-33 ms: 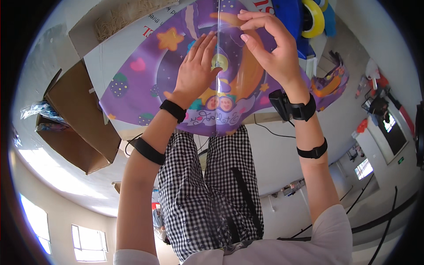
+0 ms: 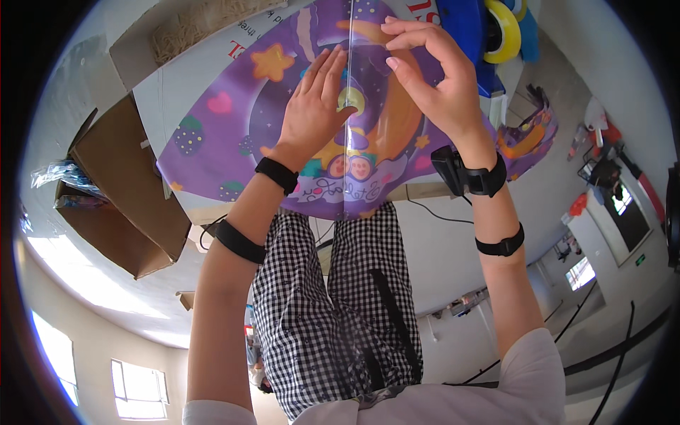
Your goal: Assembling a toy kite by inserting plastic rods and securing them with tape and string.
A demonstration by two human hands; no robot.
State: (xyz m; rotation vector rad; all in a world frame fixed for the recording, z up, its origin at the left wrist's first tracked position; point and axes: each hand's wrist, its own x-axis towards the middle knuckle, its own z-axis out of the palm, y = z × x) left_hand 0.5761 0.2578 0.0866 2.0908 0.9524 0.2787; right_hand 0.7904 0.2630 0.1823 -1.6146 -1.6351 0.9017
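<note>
A glossy purple printed sheet point(image 2: 212, 159) lies across the work surface, bearing stars, strawberries, a heart and an orange moon shape. A bright straight line, a fold or seam, runs down its middle. My left hand point(image 2: 312, 106) rests flat on the sheet just left of that line, fingers stretched out and close together, thumb out to the side. Right of the line my right hand point(image 2: 443, 85) is over the sheet, its fingers curved and the thumb apart from them. Nothing shows between those fingers; whether the fingertips touch the sheet I cannot tell.
A blue tape dispenser point(image 2: 464, 32) with yellow tape rolls point(image 2: 504, 32) stands at the far right. Another purple printed piece point(image 2: 528, 138) hangs beyond my right wrist. At left are an open cardboard box point(image 2: 134, 191) with clear-wrapped items and a tray of thin pale pieces point(image 2: 191, 32).
</note>
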